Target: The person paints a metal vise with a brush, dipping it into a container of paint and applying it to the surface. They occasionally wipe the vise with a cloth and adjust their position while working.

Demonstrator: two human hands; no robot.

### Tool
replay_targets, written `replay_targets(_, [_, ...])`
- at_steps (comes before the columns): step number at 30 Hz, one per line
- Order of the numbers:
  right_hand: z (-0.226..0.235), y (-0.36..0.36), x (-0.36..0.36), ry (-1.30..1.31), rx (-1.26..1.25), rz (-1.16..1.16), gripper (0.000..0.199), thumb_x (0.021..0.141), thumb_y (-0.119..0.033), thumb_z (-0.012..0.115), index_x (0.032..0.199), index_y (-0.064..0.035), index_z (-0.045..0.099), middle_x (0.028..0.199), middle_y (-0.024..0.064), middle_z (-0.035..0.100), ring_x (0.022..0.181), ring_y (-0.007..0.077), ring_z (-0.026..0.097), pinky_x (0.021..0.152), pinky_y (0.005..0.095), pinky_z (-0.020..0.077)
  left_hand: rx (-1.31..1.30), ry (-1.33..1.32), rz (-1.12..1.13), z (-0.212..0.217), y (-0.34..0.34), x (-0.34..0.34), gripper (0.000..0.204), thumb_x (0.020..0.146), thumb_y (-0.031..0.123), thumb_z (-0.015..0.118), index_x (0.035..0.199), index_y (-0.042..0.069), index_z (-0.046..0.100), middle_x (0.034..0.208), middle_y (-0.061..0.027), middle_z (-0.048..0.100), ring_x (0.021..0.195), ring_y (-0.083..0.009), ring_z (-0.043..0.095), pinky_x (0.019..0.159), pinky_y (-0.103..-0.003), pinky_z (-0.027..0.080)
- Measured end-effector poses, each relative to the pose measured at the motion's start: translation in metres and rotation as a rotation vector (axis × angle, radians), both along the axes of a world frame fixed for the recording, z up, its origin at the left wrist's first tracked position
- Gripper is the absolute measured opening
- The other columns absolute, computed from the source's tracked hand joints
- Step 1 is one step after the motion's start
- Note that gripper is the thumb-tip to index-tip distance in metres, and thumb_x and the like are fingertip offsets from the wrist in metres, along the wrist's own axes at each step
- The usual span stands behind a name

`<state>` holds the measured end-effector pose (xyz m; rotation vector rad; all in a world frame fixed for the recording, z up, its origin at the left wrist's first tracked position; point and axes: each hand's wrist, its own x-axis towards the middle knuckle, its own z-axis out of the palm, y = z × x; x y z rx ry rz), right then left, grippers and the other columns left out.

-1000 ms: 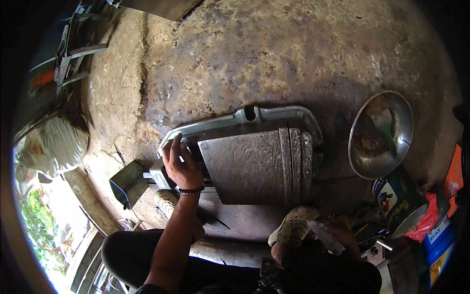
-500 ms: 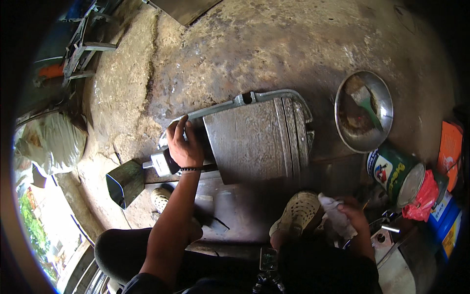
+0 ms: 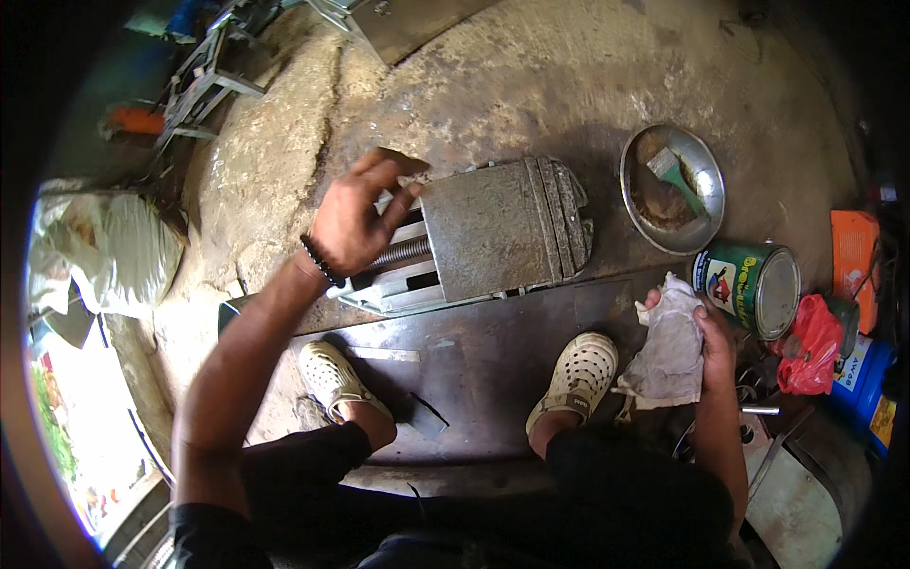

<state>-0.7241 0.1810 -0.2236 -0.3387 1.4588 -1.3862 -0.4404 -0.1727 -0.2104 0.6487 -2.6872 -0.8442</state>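
A grey metal machine vise [image 3: 488, 232] lies in front of my feet, its broad flat jaw block to the right and its threaded screw [image 3: 398, 252] exposed to the left. My left hand [image 3: 360, 209] is at the far left corner of that block, fingers curled and thumb close to them. A small pale bit shows at the fingertips; what it is cannot be made out. My right hand [image 3: 716, 346] grips a crumpled greyish-white rag [image 3: 664, 356] beside my right shoe, well apart from the vise.
A metal bowl [image 3: 718, 213] holds a green-handled brush [image 3: 684, 182] and brown residue. Beside it are a green can [image 3: 779, 294], a red plastic bag [image 3: 813, 346] and a blue container [image 3: 864, 384]. A dark steel plate [image 3: 474, 370] lies under my clogs [image 3: 578, 375].
The vise has turned: its near rails and screw now show, and the far rail is mostly hidden. My left hand has shifted toward the jaw block. My right hand has raised the rag.
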Motion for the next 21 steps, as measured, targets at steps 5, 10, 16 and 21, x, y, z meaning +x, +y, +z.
replay_targets(5, [0.056, -0.029, 0.010, 0.135, -0.088, -0.051, 0.052, 0.089, -0.029, 0.049, 0.129, 0.0052, 0.054, 0.123, 0.0163, 0.062, 0.110, 0.0231, 0.060, 0.097, 0.0339, 0.0448, 0.245, -0.272, -0.381, 0.074, 0.038, 0.043, 0.038, 0.092, 0.028, 0.062, 0.116, -0.001, 0.061, 0.118, -0.0226, 0.062, 0.110, -0.0346, 0.061, 0.096, -0.045, 0.051])
replay_targets(10, [0.138, -0.090, 0.081, 0.402, -0.154, 0.300, 0.053, 0.090, -0.032, 0.047, 0.128, 0.0054, 0.053, 0.119, 0.0148, 0.060, 0.108, 0.0221, 0.057, 0.096, 0.0336, 0.0417, 0.460, -0.313, -0.370, 0.110, 0.075, 0.101, 0.074, 0.089, 0.046, 0.064, 0.140, -0.002, 0.040, 0.129, -0.0272, 0.054, 0.115, -0.0373, 0.059, 0.096, -0.046, 0.051])
replay_targets(16, [0.134, -0.184, 0.220, 0.387, -0.215, 0.303, 0.041, 0.095, -0.022, 0.052, 0.127, 0.0040, 0.054, 0.118, 0.0116, 0.059, 0.108, 0.0188, 0.055, 0.097, 0.0331, 0.0409, 0.841, 0.272, -0.256, 0.105, 0.062, 0.138, 0.076, 0.081, 0.041, 0.076, 0.132, -0.005, 0.044, 0.122, -0.0223, 0.061, 0.107, -0.0297, 0.063, 0.092, -0.038, 0.050])
replay_targets(21, [0.078, -0.214, 0.335, 0.236, -0.284, 0.657, 0.042, 0.097, -0.018, 0.053, 0.131, 0.0062, 0.050, 0.124, 0.0125, 0.059, 0.115, 0.0189, 0.054, 0.102, 0.0342, 0.0390, 0.655, 0.221, 0.097, 0.022, 0.054, 0.261, 0.051, 0.082, 0.029, 0.075, 0.119, 0.000, 0.056, 0.106, -0.0177, 0.069, 0.099, -0.0285, 0.066, 0.086, -0.039, 0.051])
